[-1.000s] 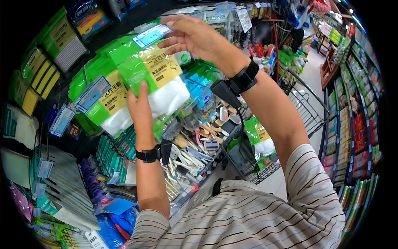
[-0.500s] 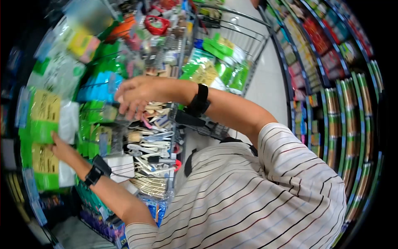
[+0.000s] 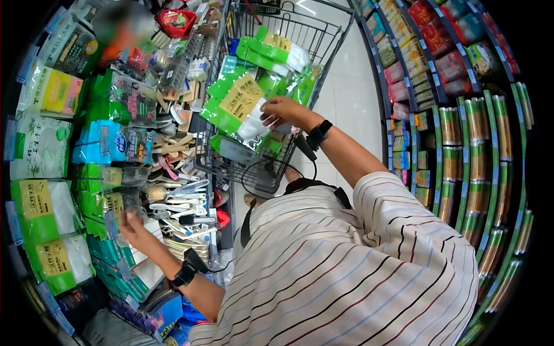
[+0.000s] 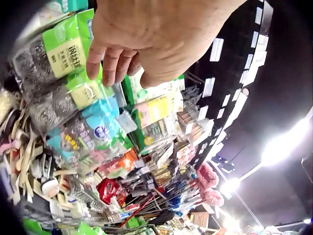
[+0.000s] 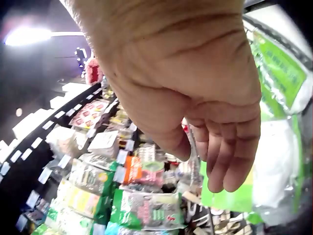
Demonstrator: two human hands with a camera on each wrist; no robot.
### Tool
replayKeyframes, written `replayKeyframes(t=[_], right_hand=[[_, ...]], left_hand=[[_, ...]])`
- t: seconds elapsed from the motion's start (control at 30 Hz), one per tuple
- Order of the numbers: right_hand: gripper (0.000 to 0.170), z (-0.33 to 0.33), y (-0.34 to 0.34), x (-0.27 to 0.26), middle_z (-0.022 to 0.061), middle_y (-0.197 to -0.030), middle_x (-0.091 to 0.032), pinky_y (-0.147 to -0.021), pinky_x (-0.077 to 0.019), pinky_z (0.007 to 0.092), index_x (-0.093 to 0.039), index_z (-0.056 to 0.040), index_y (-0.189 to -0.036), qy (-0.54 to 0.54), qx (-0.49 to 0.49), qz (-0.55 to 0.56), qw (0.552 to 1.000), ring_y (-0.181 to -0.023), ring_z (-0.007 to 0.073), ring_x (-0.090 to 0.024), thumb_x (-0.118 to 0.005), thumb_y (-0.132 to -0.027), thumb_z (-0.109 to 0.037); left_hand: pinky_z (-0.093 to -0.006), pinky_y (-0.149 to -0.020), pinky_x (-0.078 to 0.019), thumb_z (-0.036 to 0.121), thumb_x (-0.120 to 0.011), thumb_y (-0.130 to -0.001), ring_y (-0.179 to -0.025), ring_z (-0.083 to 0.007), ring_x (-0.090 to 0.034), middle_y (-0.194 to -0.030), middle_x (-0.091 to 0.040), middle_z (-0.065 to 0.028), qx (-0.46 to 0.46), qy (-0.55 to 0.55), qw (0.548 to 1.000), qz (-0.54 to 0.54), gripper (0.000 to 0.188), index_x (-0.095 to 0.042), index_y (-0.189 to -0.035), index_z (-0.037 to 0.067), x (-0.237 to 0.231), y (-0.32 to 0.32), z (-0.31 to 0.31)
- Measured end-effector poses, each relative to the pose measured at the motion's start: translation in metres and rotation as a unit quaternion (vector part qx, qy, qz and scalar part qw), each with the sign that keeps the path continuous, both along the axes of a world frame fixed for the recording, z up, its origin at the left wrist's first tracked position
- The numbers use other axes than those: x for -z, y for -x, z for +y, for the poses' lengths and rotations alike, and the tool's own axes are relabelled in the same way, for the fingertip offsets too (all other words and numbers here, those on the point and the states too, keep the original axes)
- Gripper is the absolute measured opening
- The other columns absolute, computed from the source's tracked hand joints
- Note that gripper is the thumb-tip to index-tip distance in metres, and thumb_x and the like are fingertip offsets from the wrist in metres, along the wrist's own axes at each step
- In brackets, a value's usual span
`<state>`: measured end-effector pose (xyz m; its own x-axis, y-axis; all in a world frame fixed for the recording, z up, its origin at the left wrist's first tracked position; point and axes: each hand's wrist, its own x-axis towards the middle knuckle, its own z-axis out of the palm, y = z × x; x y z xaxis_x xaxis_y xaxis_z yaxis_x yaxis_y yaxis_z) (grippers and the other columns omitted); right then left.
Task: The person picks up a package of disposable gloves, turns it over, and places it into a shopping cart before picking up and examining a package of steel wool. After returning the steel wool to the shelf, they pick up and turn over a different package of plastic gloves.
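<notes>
In the head view my right hand (image 3: 281,113) is over the cart, beside a green and white glove pack (image 3: 238,105) with a yellow label. Its fingers hang loosely bent in the right wrist view, where the hand (image 5: 195,88) overlaps green packaging and a white-filled pack (image 5: 279,166) lies to its right; contact is unclear. My left hand (image 3: 137,229) hovers empty by the shelf's hanging packs, fingers loosely bent. The left wrist view shows that hand (image 4: 151,39) in front of steel-wool packs (image 4: 66,54). Two similar glove packs (image 3: 38,199) (image 3: 59,260) hang at far left.
The wire cart (image 3: 332,34) holds several green packs and stands beside a bin of brushes and wooden-handled tools (image 3: 179,147). Stocked shelves (image 3: 456,144) line the right side, across a pale floor (image 3: 340,86). A blue pack (image 3: 112,142) hangs on the left.
My right hand has moved from the shelf side to over the cart. My left hand has come off the hanging glove packs and moved toward me. The head view has turned toward the cart.
</notes>
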<state>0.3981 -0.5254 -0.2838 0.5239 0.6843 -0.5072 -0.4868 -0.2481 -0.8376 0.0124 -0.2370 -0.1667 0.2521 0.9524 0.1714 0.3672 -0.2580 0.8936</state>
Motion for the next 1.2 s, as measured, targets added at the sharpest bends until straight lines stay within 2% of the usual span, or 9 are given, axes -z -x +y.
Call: replayKeyframes(t=[0.03, 0.2, 0.3, 0.5, 0.53, 0.73, 0.93, 1.13, 1.2], right_hand=[[0.033, -0.009, -0.010, 0.015, 0.0150, -0.101, -0.068, -0.068, -0.0606, 0.0362, -0.058, 0.0032, -0.114, 0.010, 0.020, 0.016, 1.000, -0.085, 0.0236, -0.071, -0.061, -0.093, -0.022], [0.034, -0.025, -0.044, 0.070, 0.0117, -0.096, -0.068, -0.060, -0.0574, 0.0353, -0.062, 0.0006, -0.112, 0.040, 0.064, 0.005, 0.997, -0.079, 0.0225, -0.069, -0.067, -0.089, -0.024], [0.032, -0.012, -0.054, 0.085, 0.0098, -0.088, -0.069, -0.059, -0.0542, 0.0328, -0.067, 0.0012, -0.105, 0.066, 0.026, -0.084, 0.994, -0.078, 0.0192, -0.068, -0.069, -0.087, -0.026], [0.040, 0.034, -0.066, 0.114, 0.0178, -0.088, -0.071, -0.072, -0.0533, 0.0386, -0.071, 0.0014, -0.097, 0.103, -0.044, -0.355, 0.928, -0.082, 0.0302, -0.069, -0.072, -0.081, -0.035], [0.046, 0.038, -0.069, 0.118, 0.0225, -0.097, -0.071, -0.078, -0.0527, 0.0417, -0.070, 0.0019, -0.101, 0.126, -0.067, -0.335, 0.931, -0.089, 0.0370, -0.068, -0.073, -0.079, -0.039], [0.055, 0.055, -0.075, 0.136, 0.0247, -0.109, -0.068, -0.085, -0.0532, 0.0447, -0.065, 0.0035, -0.109, 0.194, -0.132, -0.384, 0.893, -0.102, 0.0384, -0.066, -0.076, -0.077, -0.040], [0.049, 0.067, -0.068, 0.133, 0.0230, -0.103, -0.069, -0.086, -0.0541, 0.0446, -0.066, 0.0006, -0.102, 0.263, -0.134, -0.425, 0.856, -0.100, 0.0379, -0.067, -0.077, -0.075, -0.039], [0.040, 0.062, -0.073, 0.141, 0.0205, -0.091, -0.070, -0.076, -0.0542, 0.0448, -0.067, -0.0010, -0.087, 0.190, -0.141, -0.414, 0.879, -0.090, 0.0357, -0.068, -0.078, -0.071, -0.036], [0.037, 0.060, -0.079, 0.145, 0.0159, -0.086, -0.069, -0.071, -0.0533, 0.0407, -0.066, -0.0027, -0.087, 0.128, -0.146, -0.375, 0.907, -0.082, 0.0299, -0.067, -0.078, -0.074, -0.035]], left_hand=[[-0.0321, -0.091, -0.0476, 0.028, -0.053, -0.103, -0.107, -0.0198, -0.062, -0.121, -0.064, -0.0126, 0.008, 0.031, 0.998, -0.046, 0.043, -0.049, -0.133, -0.003, 0.017, -0.005, -0.003], [-0.0322, -0.093, -0.0477, 0.030, -0.055, -0.102, -0.109, -0.0214, -0.062, -0.122, -0.063, -0.0146, 0.039, 0.104, 0.994, -0.012, 0.046, -0.049, -0.134, -0.002, 0.019, -0.042, -0.063], [-0.0308, -0.091, -0.0486, 0.029, -0.055, -0.102, -0.106, -0.0207, -0.063, -0.121, -0.063, -0.0152, 0.037, 0.134, 0.990, -0.017, 0.044, -0.049, -0.134, -0.002, 0.025, -0.051, -0.086], [-0.0295, -0.087, -0.0499, 0.025, -0.053, -0.103, -0.100, -0.0178, -0.063, -0.116, -0.065, -0.0139, 0.026, 0.152, 0.988, -0.009, 0.040, -0.051, -0.131, -0.003, 0.029, -0.049, -0.117], [-0.0296, -0.086, -0.0504, 0.024, -0.053, -0.103, -0.098, -0.0168, -0.063, -0.116, -0.065, -0.0135, 0.013, 0.155, 0.988, -0.006, 0.038, -0.052, -0.130, -0.003, 0.030, -0.048, -0.121], [-0.0284, -0.086, -0.0508, 0.023, -0.053, -0.103, -0.097, -0.0155, -0.063, -0.114, -0.065, -0.0119, -0.025, 0.170, 0.985, 0.006, 0.036, -0.053, -0.130, -0.001, 0.029, -0.043, -0.142], [-0.0294, -0.084, -0.0521, 0.029, -0.056, -0.102, -0.096, -0.0175, -0.064, -0.114, -0.065, -0.0111, -0.034, 0.178, 0.983, 0.004, 0.037, -0.055, -0.128, 0.002, 0.035, -0.039, -0.151], [-0.0278, -0.085, -0.0507, 0.027, -0.055, -0.102, -0.095, -0.0152, -0.063, -0.112, -0.065, -0.0098, -0.025, 0.205, 0.978, 0.010, 0.037, -0.056, -0.127, 0.001, 0.037, -0.045, -0.156], [-0.0280, -0.085, -0.0504, 0.027, -0.055, -0.102, -0.094, -0.0163, -0.063, -0.111, -0.065, -0.0104, -0.020, 0.212, 0.977, 0.016, 0.037, -0.055, -0.127, -0.001, 0.036, -0.049, -0.158]])
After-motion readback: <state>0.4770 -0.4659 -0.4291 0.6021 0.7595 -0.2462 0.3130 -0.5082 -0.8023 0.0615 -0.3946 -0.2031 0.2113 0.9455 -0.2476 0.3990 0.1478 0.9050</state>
